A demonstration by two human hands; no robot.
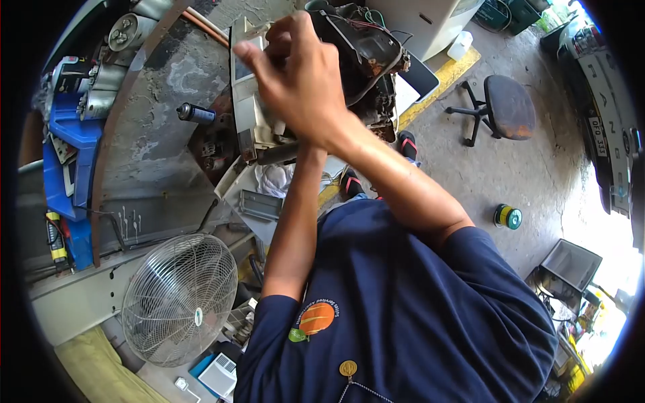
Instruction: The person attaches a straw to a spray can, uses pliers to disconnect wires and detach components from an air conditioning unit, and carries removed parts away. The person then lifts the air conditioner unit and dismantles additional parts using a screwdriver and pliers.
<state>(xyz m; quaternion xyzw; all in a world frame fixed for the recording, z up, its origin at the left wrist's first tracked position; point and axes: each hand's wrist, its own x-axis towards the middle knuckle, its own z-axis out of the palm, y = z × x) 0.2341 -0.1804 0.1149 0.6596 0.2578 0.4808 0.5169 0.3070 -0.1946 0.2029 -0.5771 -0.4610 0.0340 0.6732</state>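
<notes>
Right hand (299,84): it is half curled, with the thumb apart from the fingers; it is a little blurred, and I see nothing held in it.
Left hand: hidden behind the right wrist, only its forearm (295,215) shows, so I cannot tell its state.
Dark unit (366,50): it lies in front of the person, just to the right of the right hand, with loose wires (379,21) on its far side.
Pale casing (248,111): beside the unit on the left, partly under the right hand in this view; touching or apart, I cannot tell.
Long axis: the casing runs roughly straight away from the body.
Nearer hand: of what shows, the right; its forearm crosses above the left wrist.
Spray can (196,113): lying left of the casing, well apart from the right hand.
</notes>
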